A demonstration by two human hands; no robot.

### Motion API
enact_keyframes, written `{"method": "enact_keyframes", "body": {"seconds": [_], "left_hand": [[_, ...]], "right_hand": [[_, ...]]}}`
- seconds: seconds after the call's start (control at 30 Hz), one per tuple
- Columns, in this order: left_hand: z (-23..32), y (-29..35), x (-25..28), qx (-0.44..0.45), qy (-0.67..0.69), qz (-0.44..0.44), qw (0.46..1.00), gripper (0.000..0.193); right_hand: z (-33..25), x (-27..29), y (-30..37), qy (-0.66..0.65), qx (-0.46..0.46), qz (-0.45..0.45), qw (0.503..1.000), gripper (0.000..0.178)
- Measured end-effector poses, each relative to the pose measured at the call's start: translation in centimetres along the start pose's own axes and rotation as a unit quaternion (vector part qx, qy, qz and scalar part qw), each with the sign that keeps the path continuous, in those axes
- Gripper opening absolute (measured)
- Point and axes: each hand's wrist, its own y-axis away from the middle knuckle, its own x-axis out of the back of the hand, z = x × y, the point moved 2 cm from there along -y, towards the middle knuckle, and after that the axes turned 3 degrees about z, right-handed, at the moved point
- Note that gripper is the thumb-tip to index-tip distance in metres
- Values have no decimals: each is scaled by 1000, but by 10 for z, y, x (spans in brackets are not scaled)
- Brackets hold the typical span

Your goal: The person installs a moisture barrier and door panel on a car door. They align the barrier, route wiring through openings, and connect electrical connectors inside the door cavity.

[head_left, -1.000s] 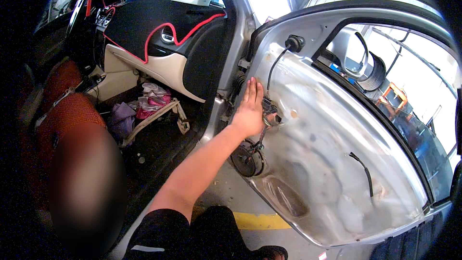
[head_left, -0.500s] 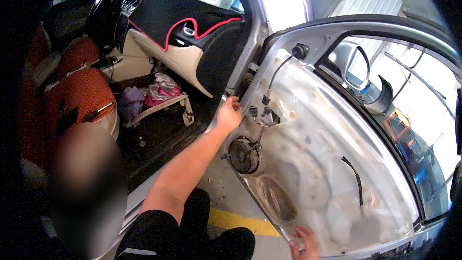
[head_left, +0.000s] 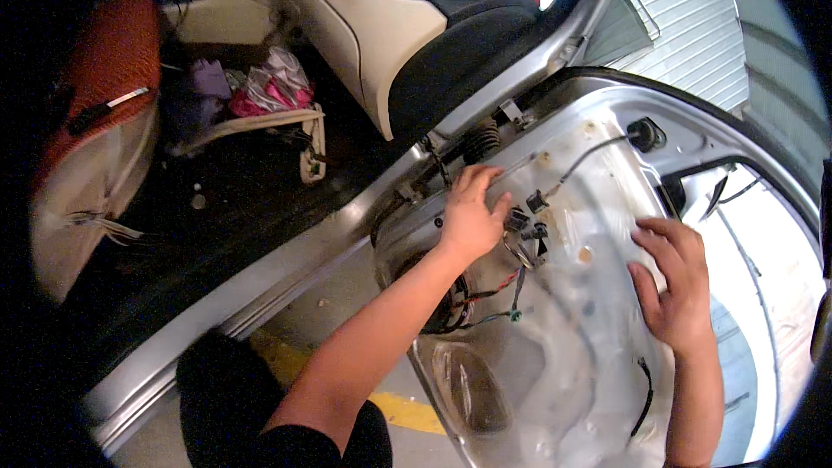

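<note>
A silver car door with its inner metal bare [head_left: 563, 321] stands swung out in front of me. My left hand [head_left: 471, 215] lies on it near the hinge side, fingers apart, holding nothing. Right beside its thumb hang several black plug connectors [head_left: 536, 230]. Below my left wrist sits a round dark speaker [head_left: 442, 295], partly hidden by my forearm, with red and dark wires [head_left: 498, 290] running from it. My right hand [head_left: 672, 282] is at the door's window edge, fingers spread and slightly bent, with nothing in it.
A black cable [head_left: 594, 156] runs to a round fitting [head_left: 646, 134] at the door's upper corner. A short black cable [head_left: 644, 399] hangs lower down. Left are the door sill [head_left: 260, 303], an orange seat [head_left: 113, 61] and a cream tray-like part [head_left: 312, 147] with crumpled cloths [head_left: 273, 87].
My view has shifted closer over the door. My left hand has moved from the door's hinge-side edge onto the panel by the connectors; my right hand has gone from the bottom edge up to the window edge.
</note>
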Motion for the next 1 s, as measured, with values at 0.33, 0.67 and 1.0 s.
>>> {"method": "enact_keyframes", "body": {"seconds": [0.33,0.67,1.0], "left_hand": [[-11,-44,24,56,22,-120,991,26],[-21,-52,-2,26,113,-39,993,10],[-13,-43,-14,32,58,55,996,11]], "right_hand": [[25,-122,-187,95,176,-198,960,28],[37,-123,-204,27,98,-296,950,20],[32,-143,-185,152,81,-173,970,22]]}}
